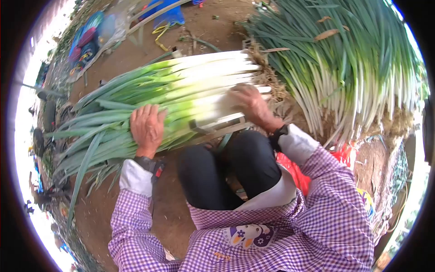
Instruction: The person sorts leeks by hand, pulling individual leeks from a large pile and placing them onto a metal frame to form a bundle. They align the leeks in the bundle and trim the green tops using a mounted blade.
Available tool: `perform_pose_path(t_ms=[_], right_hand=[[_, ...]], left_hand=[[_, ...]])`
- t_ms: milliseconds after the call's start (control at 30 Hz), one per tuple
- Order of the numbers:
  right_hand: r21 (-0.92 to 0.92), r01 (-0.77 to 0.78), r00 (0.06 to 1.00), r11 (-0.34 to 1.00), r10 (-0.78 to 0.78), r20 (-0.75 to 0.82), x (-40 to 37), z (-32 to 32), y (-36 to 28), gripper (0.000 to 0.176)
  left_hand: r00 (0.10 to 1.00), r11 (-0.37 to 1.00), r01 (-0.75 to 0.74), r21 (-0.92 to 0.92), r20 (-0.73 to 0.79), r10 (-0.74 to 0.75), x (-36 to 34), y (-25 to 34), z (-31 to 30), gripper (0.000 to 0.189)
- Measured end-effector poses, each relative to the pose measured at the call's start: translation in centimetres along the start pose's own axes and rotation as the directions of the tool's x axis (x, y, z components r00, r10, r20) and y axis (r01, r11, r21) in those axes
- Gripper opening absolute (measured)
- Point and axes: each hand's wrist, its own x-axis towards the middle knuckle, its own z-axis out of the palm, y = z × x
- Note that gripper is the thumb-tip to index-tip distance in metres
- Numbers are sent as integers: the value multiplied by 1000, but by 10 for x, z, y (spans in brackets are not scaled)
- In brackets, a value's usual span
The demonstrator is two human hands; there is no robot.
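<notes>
A thick pile of trimmed green onions [181, 84] lies across a low metal frame [222, 124] before my knees, white ends to the right and green leaves to the left. My left hand [147, 127] rests on the leaves where they turn pale green, its fingers spread flat. Over the white stalks near the cut ends is my right hand [251, 103], bent downward at the wrist. Motion smears its fingertips, so I cannot make out whether it grips a stalk.
A large heap of untrimmed green onions [362, 59] with rooty ends fills the upper right. Root scraps [272, 77] lie between the two piles. A red plastic bag [294, 170] is beside my right knee. Blue plastic [167, 16] and yellow cord [159, 38] lie beyond on the dirt floor.
</notes>
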Motion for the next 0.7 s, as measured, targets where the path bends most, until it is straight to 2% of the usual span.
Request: perform_pose_path(t_ms=[67,133,233,300,367,400,600,700], right_hand=[[-136,-1,1000,991,3,12,-2,8,-10,61],[37,-10,999,999,9,42,-1,12,1,59],[105,-74,984,992,55,170,0,17,10,57],[73,-44,984,996,31,173,-2,23,15,53],[15,-21,988,1000,18,155,-3,16,9,51],[-59,31,995,998,-25,95,-6,8,4,50],[67,33,999,997,-31,-29,-8,15,7,47],[34,44,998,998,-43,-35,-10,15,4,50]], left_hand=[[1000,1000,-3,14,-1,3,0,0,4,24],[1000,1000,0,28,25,0,2,1,7,23],[994,999,25,46,107,-30,4,5,0,23],[997,999,17,46,80,-21,2,5,2,25],[994,999,-1,53,110,-4,-3,-2,8,31],[994,999,-11,52,106,5,-3,1,9,32],[992,995,-30,96,124,18,-8,0,14,39],[983,995,6,102,181,-24,-6,3,14,39]])
